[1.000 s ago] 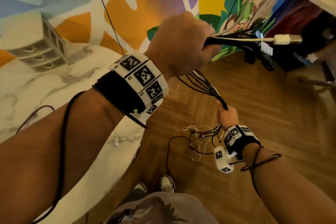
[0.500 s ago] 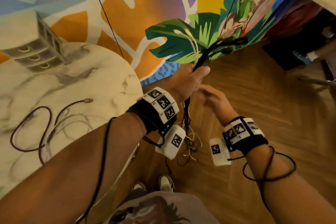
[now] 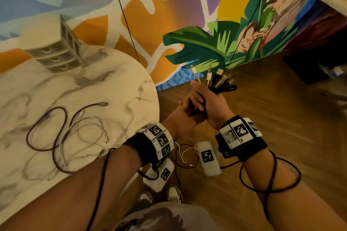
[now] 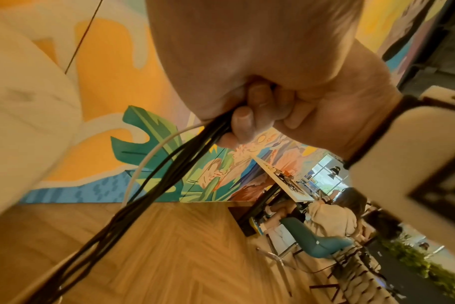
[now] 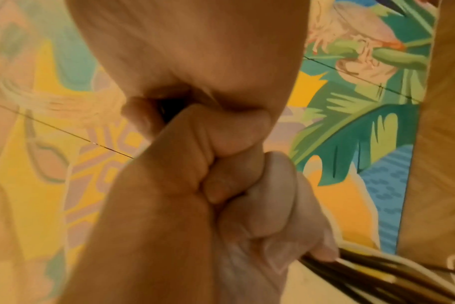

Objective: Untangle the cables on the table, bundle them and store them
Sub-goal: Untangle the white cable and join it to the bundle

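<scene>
Your right hand (image 3: 210, 107) and left hand (image 3: 180, 118) are both clenched around the cable bundle (image 3: 217, 82), held over the wooden floor just off the marble table's (image 3: 116, 88) edge, with the plugs fanning upward. A maroon cable (image 3: 47, 127) and white cable (image 3: 84, 127) lie loose near the table's edge.

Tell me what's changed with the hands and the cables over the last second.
The left hand came down from high in front of the wall, bringing the cable bundle low over the floor. The right hand, which had held the dangling part lower down and then let go, rose and now grips the bundle beside the left, plug ends fanned upward. The loose cables on the marble table and the drawer unit stayed put.
</scene>
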Motion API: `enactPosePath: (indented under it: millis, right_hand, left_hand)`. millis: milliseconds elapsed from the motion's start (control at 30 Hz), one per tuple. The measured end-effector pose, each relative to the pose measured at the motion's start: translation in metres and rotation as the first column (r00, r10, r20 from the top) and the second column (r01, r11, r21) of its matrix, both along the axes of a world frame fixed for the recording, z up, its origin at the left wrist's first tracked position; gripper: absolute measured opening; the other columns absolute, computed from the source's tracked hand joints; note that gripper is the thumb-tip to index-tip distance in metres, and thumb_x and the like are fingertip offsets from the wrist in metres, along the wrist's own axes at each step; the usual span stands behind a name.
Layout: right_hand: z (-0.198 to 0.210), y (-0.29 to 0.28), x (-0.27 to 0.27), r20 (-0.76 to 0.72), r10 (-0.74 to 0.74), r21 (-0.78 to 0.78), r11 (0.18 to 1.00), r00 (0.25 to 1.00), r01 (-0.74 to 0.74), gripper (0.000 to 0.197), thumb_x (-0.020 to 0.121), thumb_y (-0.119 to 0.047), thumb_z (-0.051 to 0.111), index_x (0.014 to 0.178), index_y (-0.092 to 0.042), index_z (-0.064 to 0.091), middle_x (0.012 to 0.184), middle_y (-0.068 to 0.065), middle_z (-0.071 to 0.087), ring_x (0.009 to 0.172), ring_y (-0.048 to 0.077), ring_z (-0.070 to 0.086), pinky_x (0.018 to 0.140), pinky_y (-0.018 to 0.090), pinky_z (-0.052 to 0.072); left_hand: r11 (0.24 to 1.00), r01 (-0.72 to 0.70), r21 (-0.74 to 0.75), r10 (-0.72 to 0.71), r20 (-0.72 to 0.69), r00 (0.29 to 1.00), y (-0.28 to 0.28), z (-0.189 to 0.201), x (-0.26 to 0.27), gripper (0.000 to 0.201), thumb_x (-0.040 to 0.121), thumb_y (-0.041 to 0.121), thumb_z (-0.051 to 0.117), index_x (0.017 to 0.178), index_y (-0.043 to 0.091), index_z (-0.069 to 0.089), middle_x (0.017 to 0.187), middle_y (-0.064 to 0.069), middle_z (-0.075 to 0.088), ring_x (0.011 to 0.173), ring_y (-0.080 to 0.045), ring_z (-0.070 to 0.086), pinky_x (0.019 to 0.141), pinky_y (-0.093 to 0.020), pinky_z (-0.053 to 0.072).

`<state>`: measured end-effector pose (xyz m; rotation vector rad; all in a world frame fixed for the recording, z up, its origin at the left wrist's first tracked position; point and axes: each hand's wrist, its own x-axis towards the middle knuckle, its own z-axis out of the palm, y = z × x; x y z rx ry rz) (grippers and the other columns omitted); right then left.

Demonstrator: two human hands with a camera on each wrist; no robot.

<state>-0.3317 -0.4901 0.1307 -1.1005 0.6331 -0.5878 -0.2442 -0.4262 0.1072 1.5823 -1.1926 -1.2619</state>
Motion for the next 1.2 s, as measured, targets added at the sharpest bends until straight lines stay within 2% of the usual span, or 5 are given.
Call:
enactPosePath:
  millis: [300, 433, 667, 833, 1200]
  right_hand:
    - [-0.006, 0.023, 0.029, 0.003, 0.005, -0.012, 1.0, 1.0, -0.005, 0.056, 0.098, -0.022, 0.048, 0.042, -0.023, 0.043, 0.035, -0.005, 0.03, 0.029, 0.012, 0.022, 0.043, 0.036, 0.016]
    - [-0.01, 0.036, 0.038, -0.201, 0.05, -0.089, 0.994, 0.978, -0.069, 0.042, 0.099, -0.016, 0.044, 0.057, -0.016, 0.048, 0.042, -0.006, 0.035, 0.035, 0.009, 0.027, 0.04, 0.024, 0.019]
    - [-0.022, 0.047, 0.044, -0.409, 0.043, -0.471, 0.846, 0.912, -0.251, 0.017, 0.095, 0.002, 0.045, 0.106, -0.005, 0.056, 0.083, -0.015, 0.04, 0.076, -0.006, 0.043, 0.066, -0.005, 0.037]
    - [-0.048, 0.057, 0.061, -0.29, -0.102, -0.672, 0.73, 0.952, -0.126, 0.005, 0.084, -0.003, 0.057, 0.082, -0.001, 0.061, 0.068, -0.007, 0.052, 0.066, 0.0, 0.046, 0.045, 0.003, 0.039]
    - [-0.032, 0.074, 0.074, -0.43, 0.194, -0.291, 0.895, 0.882, -0.338, 0.072, 0.086, -0.016, 0.058, 0.059, -0.081, 0.042, 0.062, -0.026, 0.061, 0.066, -0.025, 0.051, 0.066, 0.002, 0.043]
  left_hand:
    - [0.981, 0.114, 0.154, -0.143, 0.189, 0.972, 0.022, 0.005, 0.064, 0.011, 0.083, 0.016, 0.06, 0.094, 0.015, 0.06, 0.097, -0.015, 0.063, 0.095, -0.023, 0.057, 0.093, -0.048, 0.046]
    - [0.977, -0.187, -0.098, 0.182, -0.058, 0.982, 0.016, 0.046, 0.08, 0.034, 0.083, 0.035, 0.048, 0.113, 0.023, 0.056, 0.112, 0.006, 0.06, 0.101, -0.005, 0.06, 0.083, -0.025, 0.047]
    - [0.907, 0.051, -0.418, 0.201, 0.536, 0.82, 0.026, 0.043, 0.046, 0.042, 0.088, 0.041, 0.059, 0.121, 0.015, 0.055, 0.111, 0.0, 0.062, 0.098, -0.011, 0.058, 0.087, -0.028, 0.049]
    - [0.84, 0.135, -0.525, 0.306, 0.665, 0.682, 0.037, 0.026, 0.054, 0.034, 0.089, 0.033, 0.051, 0.113, 0.011, 0.062, 0.098, -0.007, 0.065, 0.081, -0.02, 0.063, 0.065, -0.029, 0.052]
    - [0.841, 0.076, -0.535, 0.334, 0.625, 0.706, 0.058, 0.015, 0.08, 0.032, 0.081, 0.016, 0.061, 0.111, 0.006, 0.061, 0.107, -0.009, 0.064, 0.097, -0.022, 0.06, 0.078, -0.031, 0.052]
